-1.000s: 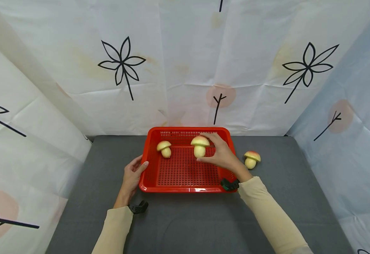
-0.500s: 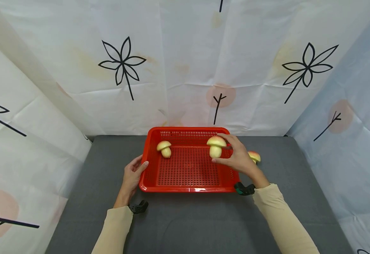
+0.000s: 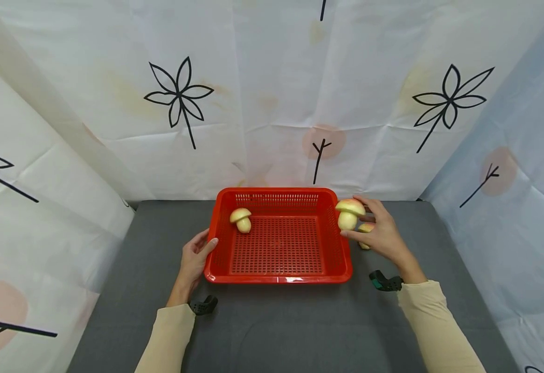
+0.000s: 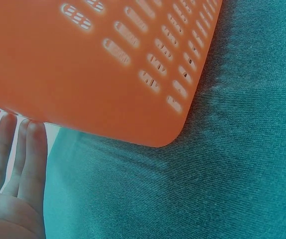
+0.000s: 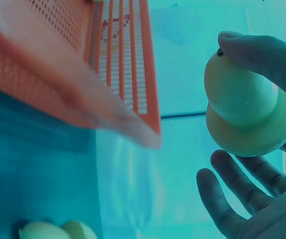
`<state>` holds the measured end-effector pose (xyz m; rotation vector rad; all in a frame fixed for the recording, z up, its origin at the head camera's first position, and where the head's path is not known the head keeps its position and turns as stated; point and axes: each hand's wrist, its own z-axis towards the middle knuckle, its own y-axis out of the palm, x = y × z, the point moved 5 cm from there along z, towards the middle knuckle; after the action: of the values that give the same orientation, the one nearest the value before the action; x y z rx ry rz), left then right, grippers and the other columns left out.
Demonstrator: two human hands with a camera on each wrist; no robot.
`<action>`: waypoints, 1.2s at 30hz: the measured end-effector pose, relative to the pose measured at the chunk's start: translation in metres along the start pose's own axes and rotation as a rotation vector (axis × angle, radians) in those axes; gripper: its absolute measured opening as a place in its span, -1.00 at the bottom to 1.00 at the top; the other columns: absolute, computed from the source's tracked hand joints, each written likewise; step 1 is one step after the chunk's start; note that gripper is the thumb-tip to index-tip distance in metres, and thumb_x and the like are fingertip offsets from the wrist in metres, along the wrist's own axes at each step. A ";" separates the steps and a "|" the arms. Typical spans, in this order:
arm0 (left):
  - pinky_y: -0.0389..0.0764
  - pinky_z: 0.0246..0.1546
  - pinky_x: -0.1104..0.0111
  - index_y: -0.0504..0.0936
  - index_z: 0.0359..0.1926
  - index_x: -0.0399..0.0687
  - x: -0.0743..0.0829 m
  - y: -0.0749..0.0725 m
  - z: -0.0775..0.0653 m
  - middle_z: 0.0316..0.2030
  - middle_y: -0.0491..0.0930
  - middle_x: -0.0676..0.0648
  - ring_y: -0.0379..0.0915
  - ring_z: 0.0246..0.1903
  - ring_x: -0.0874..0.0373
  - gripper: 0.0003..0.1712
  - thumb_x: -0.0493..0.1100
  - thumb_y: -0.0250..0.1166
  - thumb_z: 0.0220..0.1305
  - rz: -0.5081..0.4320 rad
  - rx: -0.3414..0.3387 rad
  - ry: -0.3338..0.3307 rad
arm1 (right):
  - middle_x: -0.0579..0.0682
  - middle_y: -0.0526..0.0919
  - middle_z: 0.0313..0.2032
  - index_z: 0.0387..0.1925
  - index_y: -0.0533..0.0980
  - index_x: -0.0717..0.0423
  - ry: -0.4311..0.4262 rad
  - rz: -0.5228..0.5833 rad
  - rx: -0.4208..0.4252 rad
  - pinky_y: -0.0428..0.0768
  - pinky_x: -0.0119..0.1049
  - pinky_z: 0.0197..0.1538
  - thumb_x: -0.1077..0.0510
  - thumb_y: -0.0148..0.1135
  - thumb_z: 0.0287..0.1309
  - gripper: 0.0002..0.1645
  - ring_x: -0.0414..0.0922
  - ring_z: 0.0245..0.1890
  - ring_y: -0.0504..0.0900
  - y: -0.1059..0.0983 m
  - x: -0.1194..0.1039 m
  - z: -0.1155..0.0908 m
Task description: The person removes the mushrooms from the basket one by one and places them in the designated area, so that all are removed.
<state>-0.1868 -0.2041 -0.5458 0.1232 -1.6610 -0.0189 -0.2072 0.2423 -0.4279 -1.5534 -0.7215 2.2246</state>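
My right hand [image 3: 384, 233] pinches a toy mushroom [image 3: 348, 220] between thumb and fingers, at the right rim of the red plastic basket [image 3: 276, 278]. In the right wrist view the held mushroom [image 5: 242, 89] has its stem end up by the thumb, apart from the basket wall. My left hand [image 3: 195, 259] grips the basket's left side, thumb over the rim and fingers against the outer wall [image 4: 83, 79]. Inside the basket, at its left, lies a second mushroom [image 3: 241, 220]. A third mushroom [image 3: 365, 228] rests on the table right of the basket, partly hidden by my right hand.
Grey cloth covers the table [image 3: 276, 331]. White printed fabric [image 3: 272, 93] hangs behind it and along both sides. The basket stands near the table's back edge.
My right hand has carried the mushroom rightward, from over the basket's inside to its right rim, and now covers part of the mushroom on the table. My left hand stays in place.
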 end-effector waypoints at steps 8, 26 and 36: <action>0.67 0.02 0.31 0.39 0.41 -0.24 -0.002 0.000 0.000 0.28 0.45 -0.33 0.52 0.13 -0.10 -0.41 -0.20 0.29 0.44 0.003 0.010 -0.012 | 0.21 0.39 0.18 0.48 0.27 0.15 0.038 -0.039 0.041 0.44 -0.60 0.02 0.30 0.62 -0.07 0.08 0.06 0.10 0.44 -0.019 0.013 -0.013; 0.67 0.02 0.30 0.39 0.41 -0.24 -0.002 0.000 0.001 0.27 0.45 -0.33 0.54 0.11 -0.06 -0.41 -0.19 0.29 0.44 0.009 0.002 -0.005 | 0.35 0.30 0.15 0.48 0.21 0.28 0.159 -0.094 0.134 0.41 -0.75 -0.08 0.24 0.57 0.04 0.04 0.18 0.02 0.45 -0.042 0.062 -0.045; 0.65 0.04 0.23 0.38 0.42 -0.24 -0.004 -0.002 0.002 0.27 0.46 -0.32 0.50 0.15 -0.18 -0.39 -0.17 0.30 0.43 0.026 0.009 0.006 | 0.46 0.21 0.27 0.51 0.10 0.33 0.271 -0.154 0.120 0.58 -0.46 -0.11 0.19 0.51 0.14 0.06 0.35 0.09 0.40 -0.052 0.095 -0.059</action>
<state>-0.1881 -0.2055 -0.5496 0.1090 -1.6570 0.0086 -0.1856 0.3482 -0.4871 -1.6381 -0.5938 1.8650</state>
